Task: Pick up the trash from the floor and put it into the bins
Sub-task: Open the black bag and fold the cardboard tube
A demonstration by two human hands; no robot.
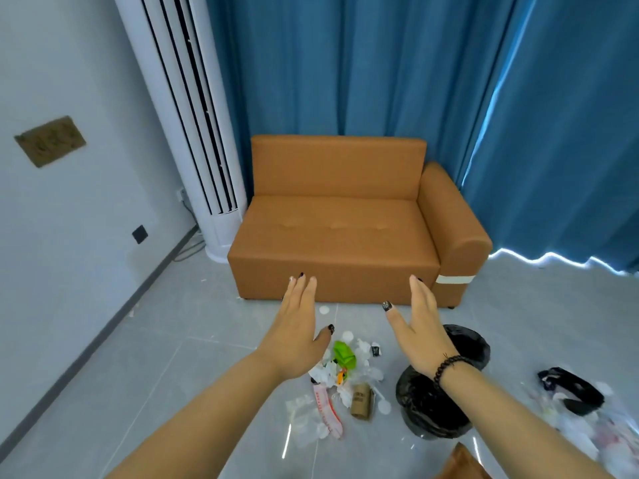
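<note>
- Grey tiled floor (pixel 103 375), white wall at 9 o'clock, blue curtain (pixel 345 63) at 12 o'clock, tan sofa (pixel 332 236) at centre, tall white air conditioner (pixel 193 115) at 11 o'clock.
- Left hand (pixel 294 333): released, fingers straight and together, palm down, holding nothing, raised above the litter.
- Right hand (pixel 418 326): released, fingers straight, edge-on to the camera, holding nothing; bead bracelet (pixel 449 366) at the wrist.
- Trash pile (pixel 349 375): on the floor at 6 o'clock of the sofa, between the two forearms as seen from the head camera. Holds a green wrapper (pixel 344 352), a brown paper cup (pixel 361 399), a pink-printed packet (pixel 326 413), clear plastic (pixel 302 420) and white scraps.
- Bins: two black-lined bins, one (pixel 473 344) at 3 o'clock of the pile, one (pixel 425 406) at 4 o'clock, both partly hidden by the right forearm. Contents cannot be told.
- Second litter patch (pixel 587 426) at 4 o'clock of the frame, with a black item (pixel 574 388) on it.
- Progress, judged: at or near the start; both patches remain on the floor, neither hand carries anything.
- Remaining, judged: all visible litter is left to lift and bin.
- Orientation: cup lies on its side, long axis 12 to 6 o'clock, mouth end not discernible. Packet lies flat, long axis 11 to 5 o'clock.
</note>
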